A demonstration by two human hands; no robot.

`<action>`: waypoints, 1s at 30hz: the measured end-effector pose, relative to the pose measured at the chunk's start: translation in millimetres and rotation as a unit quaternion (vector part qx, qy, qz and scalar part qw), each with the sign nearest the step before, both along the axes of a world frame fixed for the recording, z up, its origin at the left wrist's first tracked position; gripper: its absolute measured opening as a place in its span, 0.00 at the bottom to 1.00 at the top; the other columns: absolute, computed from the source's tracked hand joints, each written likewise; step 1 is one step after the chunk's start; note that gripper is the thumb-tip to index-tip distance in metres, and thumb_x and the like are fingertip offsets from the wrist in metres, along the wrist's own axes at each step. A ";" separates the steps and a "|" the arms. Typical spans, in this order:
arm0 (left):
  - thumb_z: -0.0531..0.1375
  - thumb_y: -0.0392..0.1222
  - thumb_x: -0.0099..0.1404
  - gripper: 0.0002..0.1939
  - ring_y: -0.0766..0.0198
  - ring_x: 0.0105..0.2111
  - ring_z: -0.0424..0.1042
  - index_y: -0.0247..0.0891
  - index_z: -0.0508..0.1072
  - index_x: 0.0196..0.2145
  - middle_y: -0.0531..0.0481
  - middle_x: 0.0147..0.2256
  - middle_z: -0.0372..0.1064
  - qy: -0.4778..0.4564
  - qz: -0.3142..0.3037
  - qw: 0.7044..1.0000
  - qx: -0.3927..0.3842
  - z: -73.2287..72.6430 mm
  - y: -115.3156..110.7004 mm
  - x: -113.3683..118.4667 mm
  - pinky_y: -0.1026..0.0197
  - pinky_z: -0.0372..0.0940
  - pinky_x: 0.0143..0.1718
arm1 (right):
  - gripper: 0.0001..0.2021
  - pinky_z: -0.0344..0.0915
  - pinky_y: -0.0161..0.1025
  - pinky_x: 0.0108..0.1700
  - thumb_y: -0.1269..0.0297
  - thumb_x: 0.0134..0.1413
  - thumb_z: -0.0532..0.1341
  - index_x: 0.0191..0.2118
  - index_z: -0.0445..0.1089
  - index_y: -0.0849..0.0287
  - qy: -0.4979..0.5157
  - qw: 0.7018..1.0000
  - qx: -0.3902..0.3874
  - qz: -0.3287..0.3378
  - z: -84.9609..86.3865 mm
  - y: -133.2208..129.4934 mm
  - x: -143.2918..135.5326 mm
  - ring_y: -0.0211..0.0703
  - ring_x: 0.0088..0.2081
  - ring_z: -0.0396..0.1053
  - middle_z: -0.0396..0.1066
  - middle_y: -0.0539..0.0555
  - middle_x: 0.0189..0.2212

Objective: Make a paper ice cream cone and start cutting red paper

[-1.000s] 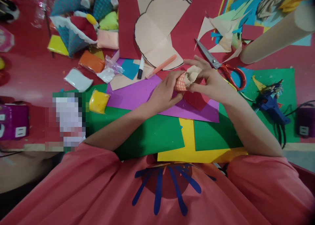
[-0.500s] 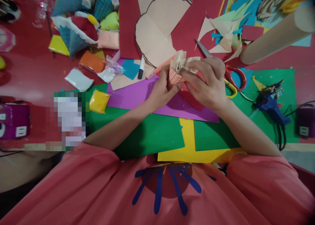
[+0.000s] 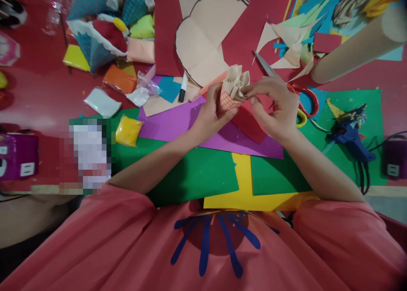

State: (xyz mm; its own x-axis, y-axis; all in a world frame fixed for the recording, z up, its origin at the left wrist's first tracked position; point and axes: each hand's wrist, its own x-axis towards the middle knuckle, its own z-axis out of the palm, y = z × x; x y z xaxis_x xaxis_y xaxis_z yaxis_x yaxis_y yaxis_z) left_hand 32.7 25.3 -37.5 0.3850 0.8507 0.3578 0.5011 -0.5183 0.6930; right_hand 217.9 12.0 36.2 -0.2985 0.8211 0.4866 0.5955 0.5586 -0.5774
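A small paper cone with an orange grid pattern is wrapped in the fingers of my left hand. Crumpled beige paper sticks out of its top. My right hand is at the cone's right side, thumb and forefinger pinched on the edge of the beige paper. Beneath both hands lie a purple sheet and a red piece of paper. Just right of my right hand rest scissors with red and yellow handles, blades pointing up and left.
A beige cut-out with a black outline lies on red card. A blue glue gun is at the right, below a beige roll. Teal cones and clay packets stand left. A black-capped marker lies nearby.
My right hand has moved slightly right and away from the cone's top, its fingers now pinched at the paper's edge. More of the crumpled beige paper shows. My left hand keeps its hold.
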 end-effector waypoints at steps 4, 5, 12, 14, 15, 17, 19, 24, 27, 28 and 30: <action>0.47 0.64 0.69 0.27 0.58 0.52 0.70 0.46 0.48 0.56 0.41 0.52 0.64 -0.048 -0.017 0.998 -0.020 4.2 -2.4 1.4 0.52 0.68 0.51 | 0.12 0.67 0.56 0.52 0.53 0.57 0.61 0.43 0.69 0.51 -0.023 0.999 -0.015 0.021 1.8 0.8 -2.6 0.53 0.48 0.70 0.76 0.55 0.40; 0.48 0.62 0.69 0.25 0.58 0.50 0.71 0.46 0.49 0.55 0.42 0.50 0.64 -0.059 -0.026 0.998 -0.020 4.4 -2.6 1.4 0.54 0.68 0.49 | 0.13 0.66 0.56 0.53 0.52 0.55 0.62 0.43 0.69 0.52 -0.030 0.999 -0.012 0.025 1.4 1.7 -2.6 0.54 0.48 0.70 0.75 0.55 0.41; 0.49 0.57 0.70 0.23 0.57 0.54 0.68 0.47 0.47 0.56 0.44 0.51 0.62 -0.070 -0.020 0.997 0.008 -2.1 -0.4 1.9 0.49 0.67 0.51 | 0.09 0.67 0.54 0.53 0.57 0.64 0.55 0.39 0.73 0.48 -0.051 0.999 -0.001 -0.021 2.3 3.7 0.3 0.51 0.48 0.71 0.77 0.53 0.41; 0.48 0.57 0.70 0.24 0.56 0.56 0.67 0.47 0.46 0.57 0.44 0.52 0.61 -0.059 -0.005 0.998 -0.005 -1.9 -1.0 2.1 0.49 0.67 0.52 | 0.09 0.68 0.52 0.52 0.58 0.64 0.55 0.41 0.73 0.47 -0.056 0.998 0.007 -0.029 5.4 0.8 0.0 0.49 0.47 0.72 0.77 0.52 0.41; 0.49 0.57 0.70 0.24 0.56 0.56 0.67 0.46 0.47 0.57 0.44 0.52 0.61 -0.057 0.002 0.998 -0.007 -1.2 -1.3 1.9 0.49 0.66 0.52 | 0.10 0.68 0.51 0.52 0.59 0.64 0.54 0.41 0.73 0.47 -0.056 0.998 0.000 -0.025 6.9 -0.9 -0.3 0.48 0.45 0.72 0.77 0.52 0.40; 0.51 0.56 0.69 0.25 0.55 0.55 0.68 0.46 0.48 0.56 0.43 0.52 0.62 -0.056 0.013 0.998 -0.003 1.4 -1.7 0.9 0.49 0.66 0.53 | 0.11 0.70 0.48 0.47 0.60 0.65 0.54 0.41 0.73 0.49 -0.038 0.998 -0.040 -0.004 9.3 -3.7 -0.8 0.46 0.39 0.73 0.77 0.52 0.36; 0.54 0.54 0.67 0.23 0.54 0.54 0.68 0.46 0.50 0.55 0.43 0.51 0.64 -0.048 0.023 0.999 -0.002 4.6 -1.7 -0.5 0.47 0.66 0.54 | 0.11 0.71 0.44 0.41 0.59 0.64 0.54 0.41 0.74 0.52 -0.007 0.995 -0.098 0.024 11.0 -4.4 -0.4 0.43 0.34 0.73 0.77 0.52 0.33; 0.54 0.44 0.66 0.17 0.54 0.49 0.71 0.46 0.57 0.51 0.44 0.48 0.68 -0.039 -0.022 0.998 0.039 10.5 -3.1 -1.4 0.49 0.70 0.46 | 0.11 0.67 0.37 0.33 0.54 0.59 0.60 0.34 0.73 0.55 0.050 0.973 -0.199 0.103 11.0 3.5 2.1 0.38 0.28 0.69 0.73 0.49 0.28; 0.55 0.46 0.67 0.16 0.53 0.47 0.71 0.44 0.59 0.51 0.43 0.46 0.69 -0.041 -0.054 0.995 0.072 13.3 -6.0 -0.3 0.49 0.70 0.45 | 0.13 0.66 0.36 0.30 0.52 0.56 0.63 0.29 0.68 0.55 0.055 0.968 -0.211 0.122 7.8 5.5 0.3 0.36 0.27 0.66 0.70 0.48 0.24; 0.55 0.47 0.68 0.16 0.53 0.47 0.72 0.44 0.59 0.51 0.43 0.46 0.70 -0.038 -0.058 0.995 0.073 14.2 -6.7 -0.2 0.49 0.70 0.45 | 0.13 0.66 0.36 0.30 0.52 0.56 0.63 0.29 0.67 0.55 0.052 0.970 -0.208 0.117 6.7 4.4 -1.0 0.36 0.27 0.66 0.69 0.48 0.24; 0.54 0.49 0.68 0.17 0.53 0.47 0.72 0.45 0.58 0.52 0.43 0.47 0.70 -0.025 -0.067 0.995 0.067 15.6 -7.2 -0.3 0.49 0.70 0.45 | 0.11 0.65 0.35 0.29 0.54 0.57 0.62 0.30 0.65 0.55 0.034 0.978 -0.187 0.090 4.6 0.0 -4.5 0.36 0.26 0.65 0.68 0.48 0.25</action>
